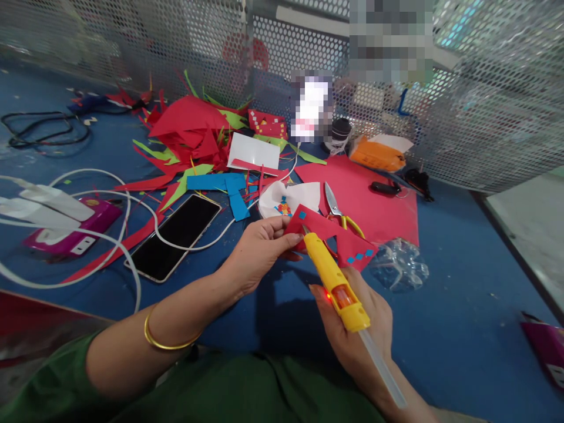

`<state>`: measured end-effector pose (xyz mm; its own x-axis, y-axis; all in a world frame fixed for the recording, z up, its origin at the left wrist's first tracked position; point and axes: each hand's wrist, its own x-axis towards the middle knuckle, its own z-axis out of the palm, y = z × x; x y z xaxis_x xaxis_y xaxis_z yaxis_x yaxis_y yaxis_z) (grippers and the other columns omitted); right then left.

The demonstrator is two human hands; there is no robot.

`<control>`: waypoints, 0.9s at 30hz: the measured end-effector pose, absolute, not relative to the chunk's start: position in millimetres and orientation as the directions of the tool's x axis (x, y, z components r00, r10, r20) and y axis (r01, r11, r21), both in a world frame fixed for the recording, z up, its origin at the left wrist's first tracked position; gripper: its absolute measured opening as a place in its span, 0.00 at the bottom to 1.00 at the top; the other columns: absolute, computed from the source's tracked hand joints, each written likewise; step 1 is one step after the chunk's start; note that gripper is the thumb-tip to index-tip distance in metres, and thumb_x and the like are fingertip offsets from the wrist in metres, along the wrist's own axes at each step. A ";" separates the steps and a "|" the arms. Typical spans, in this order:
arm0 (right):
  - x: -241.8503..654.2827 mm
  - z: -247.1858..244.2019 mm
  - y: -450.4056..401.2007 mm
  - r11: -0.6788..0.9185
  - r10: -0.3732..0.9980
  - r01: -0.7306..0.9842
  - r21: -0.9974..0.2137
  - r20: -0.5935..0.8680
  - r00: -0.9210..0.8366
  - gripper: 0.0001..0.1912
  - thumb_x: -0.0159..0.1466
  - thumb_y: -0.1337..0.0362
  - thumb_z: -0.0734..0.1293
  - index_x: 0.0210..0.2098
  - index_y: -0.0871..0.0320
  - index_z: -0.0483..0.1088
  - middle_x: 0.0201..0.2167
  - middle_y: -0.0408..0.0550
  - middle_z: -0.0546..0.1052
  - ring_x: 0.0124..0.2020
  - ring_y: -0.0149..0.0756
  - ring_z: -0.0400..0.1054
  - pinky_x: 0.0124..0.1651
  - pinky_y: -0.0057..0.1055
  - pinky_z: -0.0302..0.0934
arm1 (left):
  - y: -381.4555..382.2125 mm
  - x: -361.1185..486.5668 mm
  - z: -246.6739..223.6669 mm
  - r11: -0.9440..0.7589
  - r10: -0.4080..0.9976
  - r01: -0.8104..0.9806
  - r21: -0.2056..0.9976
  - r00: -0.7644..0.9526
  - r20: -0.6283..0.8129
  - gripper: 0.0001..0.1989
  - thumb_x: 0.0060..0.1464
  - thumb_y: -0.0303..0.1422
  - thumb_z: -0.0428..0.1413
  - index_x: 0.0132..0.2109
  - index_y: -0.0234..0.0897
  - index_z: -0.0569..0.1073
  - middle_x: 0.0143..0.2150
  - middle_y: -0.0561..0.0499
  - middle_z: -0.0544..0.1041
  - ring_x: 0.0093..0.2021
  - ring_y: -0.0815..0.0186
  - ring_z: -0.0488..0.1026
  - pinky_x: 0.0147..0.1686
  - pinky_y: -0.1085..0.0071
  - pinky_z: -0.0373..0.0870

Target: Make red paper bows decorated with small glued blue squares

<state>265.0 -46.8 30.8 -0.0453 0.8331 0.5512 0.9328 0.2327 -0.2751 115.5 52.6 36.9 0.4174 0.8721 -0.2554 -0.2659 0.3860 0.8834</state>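
Red paper (325,225) pinched in left hand (264,247) | glue gun (331,271) clasped in right hand (376,305) | blue squares (359,256) at paper's ends, gluing seemingly unfinished

The left hand (259,249) pinches the left end of a red paper cut-out (317,222) bearing blue squares (302,215), and the right hand (379,305) grips a yellow glue gun (326,265), its tip at the cut-out. Beyond the cut-out lie scissors (332,201) and a red sheet (374,205); left of it, a phone (176,235).
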 end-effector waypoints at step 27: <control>265.7 27.8 -46.8 0.192 0.833 0.951 -0.244 0.552 -0.026 0.17 0.71 0.49 0.58 0.33 0.55 0.62 0.19 0.40 0.71 0.18 0.31 0.68 0.22 0.26 0.57 | 52.6 115.1 37.3 0.392 0.871 -0.257 0.883 0.414 -0.266 0.15 0.46 0.36 0.68 0.41 0.35 0.81 0.37 0.48 0.83 0.35 0.66 0.78 0.32 0.75 0.73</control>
<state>265.7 -46.8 27.8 -0.0261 0.8332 0.5523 0.9505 0.1917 -0.2444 115.1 52.6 37.3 0.4137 0.8707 -0.2659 -0.2570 0.3918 0.8834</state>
